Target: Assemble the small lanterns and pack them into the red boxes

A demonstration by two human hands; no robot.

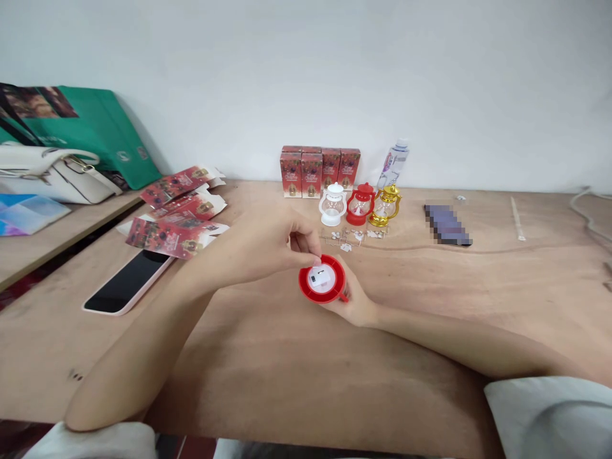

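A red toy lantern [340, 280] is tipped so that its round underside faces me. Set in its middle is a white disc [325, 278] with a small dark slot or switch. My right hand [356, 303] grips the lantern from behind and the right, fingers mostly hidden by it. At the rim's upper left, my left hand [275, 242] has thumb and finger pinched together on the edge; whatever lies between them is too small to name. Beyond the hands stand a white lantern [333, 205], another red lantern [360, 205] and a gold lantern [385, 206].
Small loose parts [347, 247] lie before the lanterns. Red printed boxes [313, 175] and a bottle [394, 164] stand by the wall. Flattened boxes [167, 236] and a phone [129, 284] are at left, a dark pixelated object [448, 224] and a thin pale strip [517, 218] at right.
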